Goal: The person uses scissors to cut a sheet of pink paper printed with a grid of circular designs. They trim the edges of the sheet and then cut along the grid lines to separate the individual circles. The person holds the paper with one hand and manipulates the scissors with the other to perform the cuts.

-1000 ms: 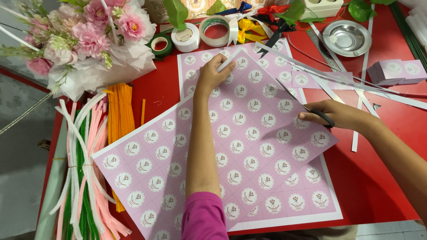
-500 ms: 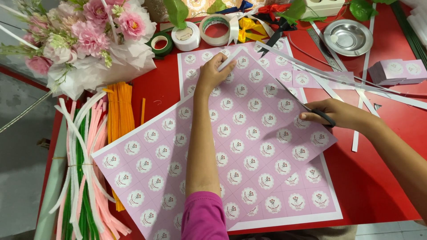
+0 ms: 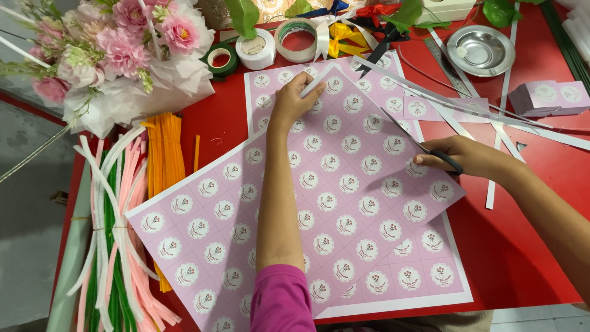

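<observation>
Now left hand point(image 3: 294, 98) pinches pink sheet's point(image 3: 344, 184) top corner, right hand point(image 3: 462, 157) grips scissors point(image 3: 424, 147) at its rt edge.

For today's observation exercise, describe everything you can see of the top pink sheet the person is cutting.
The top pink sheet looks like thin paper printed with rows of round white labels bearing small flower marks. It lies flat and askew over a second, similar sheet on the red table. The left hand holds its far corner; the right hand works scissors at its right edge.

The left hand point(image 3: 294, 101) reaches far forward, arm straight, fingers curled in a pinch. The right hand point(image 3: 464, 157) sits out to the right, fingers closed, forearm angled in from the lower right.
</observation>
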